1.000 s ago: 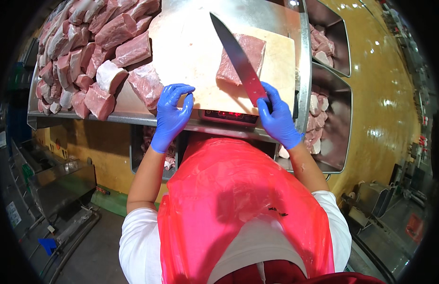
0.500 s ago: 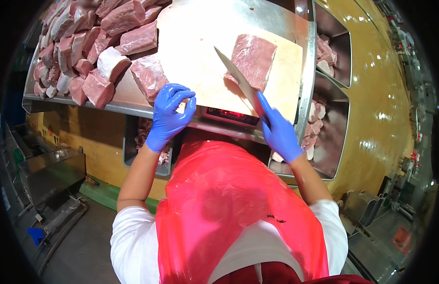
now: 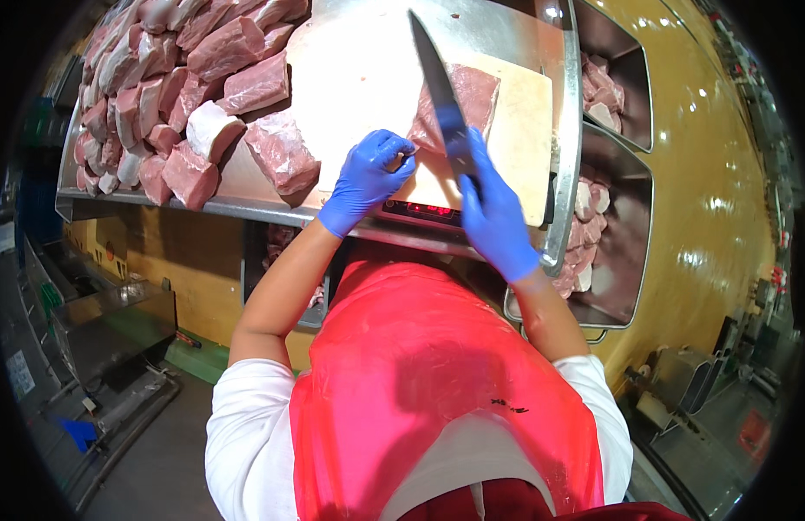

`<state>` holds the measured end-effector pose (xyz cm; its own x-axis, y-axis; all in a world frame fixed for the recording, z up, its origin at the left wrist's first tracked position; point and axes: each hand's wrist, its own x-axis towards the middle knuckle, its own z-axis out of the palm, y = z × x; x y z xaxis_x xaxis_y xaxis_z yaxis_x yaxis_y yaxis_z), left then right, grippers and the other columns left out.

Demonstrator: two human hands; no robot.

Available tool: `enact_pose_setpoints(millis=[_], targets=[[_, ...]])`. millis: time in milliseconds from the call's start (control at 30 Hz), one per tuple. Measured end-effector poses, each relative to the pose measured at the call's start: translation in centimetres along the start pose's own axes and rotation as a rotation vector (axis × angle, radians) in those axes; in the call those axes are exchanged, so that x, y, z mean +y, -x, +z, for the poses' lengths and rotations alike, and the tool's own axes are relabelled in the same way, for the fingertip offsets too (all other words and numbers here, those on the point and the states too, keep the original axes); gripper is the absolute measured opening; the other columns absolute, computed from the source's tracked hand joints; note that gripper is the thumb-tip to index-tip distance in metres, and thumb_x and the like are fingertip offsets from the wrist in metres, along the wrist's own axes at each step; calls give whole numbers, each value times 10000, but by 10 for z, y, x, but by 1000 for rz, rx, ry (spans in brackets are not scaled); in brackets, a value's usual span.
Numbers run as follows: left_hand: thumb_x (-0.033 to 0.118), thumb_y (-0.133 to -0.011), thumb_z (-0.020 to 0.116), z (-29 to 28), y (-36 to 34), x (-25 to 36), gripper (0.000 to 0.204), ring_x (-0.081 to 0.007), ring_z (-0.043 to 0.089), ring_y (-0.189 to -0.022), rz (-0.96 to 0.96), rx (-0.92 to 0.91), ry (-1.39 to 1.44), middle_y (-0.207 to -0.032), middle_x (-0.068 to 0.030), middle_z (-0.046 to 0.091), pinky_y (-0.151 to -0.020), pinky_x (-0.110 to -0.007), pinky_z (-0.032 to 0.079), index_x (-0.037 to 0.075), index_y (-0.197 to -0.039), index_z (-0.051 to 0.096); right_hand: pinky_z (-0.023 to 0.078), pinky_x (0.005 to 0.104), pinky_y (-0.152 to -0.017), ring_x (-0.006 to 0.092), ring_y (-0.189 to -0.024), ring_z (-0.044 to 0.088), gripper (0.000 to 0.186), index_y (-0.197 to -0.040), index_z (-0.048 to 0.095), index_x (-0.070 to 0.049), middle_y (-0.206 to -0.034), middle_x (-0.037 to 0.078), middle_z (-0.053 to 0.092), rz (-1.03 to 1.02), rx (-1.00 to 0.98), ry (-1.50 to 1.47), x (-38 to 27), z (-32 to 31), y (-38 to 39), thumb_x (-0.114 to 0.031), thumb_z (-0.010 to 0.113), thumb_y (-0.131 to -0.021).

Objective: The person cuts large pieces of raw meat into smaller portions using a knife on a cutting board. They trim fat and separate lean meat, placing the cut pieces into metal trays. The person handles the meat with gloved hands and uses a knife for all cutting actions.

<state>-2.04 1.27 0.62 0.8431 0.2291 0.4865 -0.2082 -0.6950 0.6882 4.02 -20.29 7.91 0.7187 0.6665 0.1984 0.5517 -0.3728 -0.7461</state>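
In my right hand (image 3: 496, 208), gloved in blue, is a long knife (image 3: 430, 68), its blade pointing up and away over the pale cutting board (image 3: 525, 165). Partly behind the blade lies a slab of pink pork (image 3: 473, 94) on that board. My left hand (image 3: 373, 172), also blue-gloved, has its fingers curled closed at the slab's lower left corner; what they grip, if anything, is hidden. A separate pork piece (image 3: 279, 154) with a whitish face rests left of the board, beyond my left wrist.
Many pork pieces (image 3: 146, 95) are heaped on the metal table at far left. Metal bins with cut meat stand to the right, one farther (image 3: 638, 65) and one nearer (image 3: 635, 286). A red-lit display (image 3: 430, 210) sits under the board's near edge. Another bin (image 3: 256, 260) is below the table.
My left hand has moved right, up to the slab's corner. The knife has swung more upright and farther away, its blade now across the slab's left part.
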Motion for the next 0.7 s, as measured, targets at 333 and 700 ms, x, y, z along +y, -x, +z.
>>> enact_pose_setpoints(millis=[333,700], targets=[[133,-813,748,-7,-2,-20,130,-307,611,-701,-2,-72,176,-786,-113,607,-651,-404,511,55,-855,653,537,535,-630,417,-682,644,892,-1629,174,-259,-956,237,592,237,-549,613,-34,-30,58,6,563,-871],[49,-798,733,-36,-7,-26,177,-242,664,-823,-147,76,125,-931,-119,645,-715,-335,550,29,-962,670,533,521,-598,411,-647,634,948,-1633,113,-163,-928,243,562,199,-470,585,-33,6,27,-13,600,-833]])
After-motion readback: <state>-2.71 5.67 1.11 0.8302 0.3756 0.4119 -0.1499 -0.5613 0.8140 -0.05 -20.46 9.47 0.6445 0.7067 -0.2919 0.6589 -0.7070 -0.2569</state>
